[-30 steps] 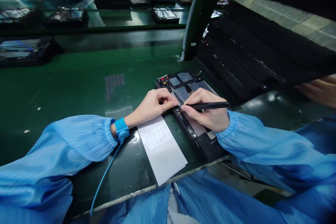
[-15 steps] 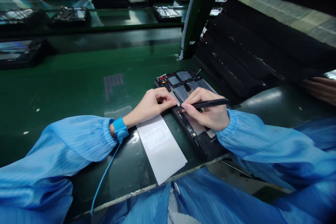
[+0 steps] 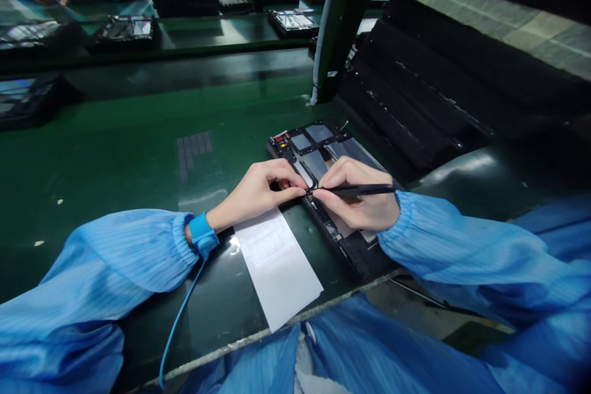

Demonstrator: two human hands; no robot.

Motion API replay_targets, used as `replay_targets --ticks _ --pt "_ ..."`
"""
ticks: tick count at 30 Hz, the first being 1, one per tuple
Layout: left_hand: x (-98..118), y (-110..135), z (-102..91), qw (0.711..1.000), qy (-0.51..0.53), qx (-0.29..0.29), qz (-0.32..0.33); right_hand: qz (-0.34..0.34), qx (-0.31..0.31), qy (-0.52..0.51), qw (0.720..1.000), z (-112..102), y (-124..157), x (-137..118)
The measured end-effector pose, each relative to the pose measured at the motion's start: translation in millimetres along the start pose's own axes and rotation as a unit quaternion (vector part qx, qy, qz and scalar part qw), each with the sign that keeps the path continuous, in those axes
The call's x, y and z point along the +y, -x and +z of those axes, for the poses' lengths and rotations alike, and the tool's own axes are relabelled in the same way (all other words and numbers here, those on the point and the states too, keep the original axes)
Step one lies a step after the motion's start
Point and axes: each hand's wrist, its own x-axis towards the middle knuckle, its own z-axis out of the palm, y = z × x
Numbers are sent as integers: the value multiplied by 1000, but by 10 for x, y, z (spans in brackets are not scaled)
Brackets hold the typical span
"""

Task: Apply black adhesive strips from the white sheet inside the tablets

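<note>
The right hand (image 3: 355,206) pinches a slim black tool (image 3: 369,189), probably tweezers, with its tip at the edge of an opened tablet (image 3: 323,151). The left hand (image 3: 256,191) rests just beside that tip, fingers (image 3: 289,167) curled narrowly; whether they hold anything is too small to tell. The tablet lies on the green surface (image 3: 115,154), beside a white sheet (image 3: 277,265).

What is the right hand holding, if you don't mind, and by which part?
The right hand holds a slender black tool, perhaps tweezers, pinched between thumb and fingers on the half nearest its tip.
</note>
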Motion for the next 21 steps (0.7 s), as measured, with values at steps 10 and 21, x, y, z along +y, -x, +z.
replay_targets --ticks 10,21 --pt "71 112 -52 870 -388 -69 295 71 88 -10 994 -23 47 26" --pt "192 77 -71 875 -401 -153 223 87 100 -15 991 -18 34 18"
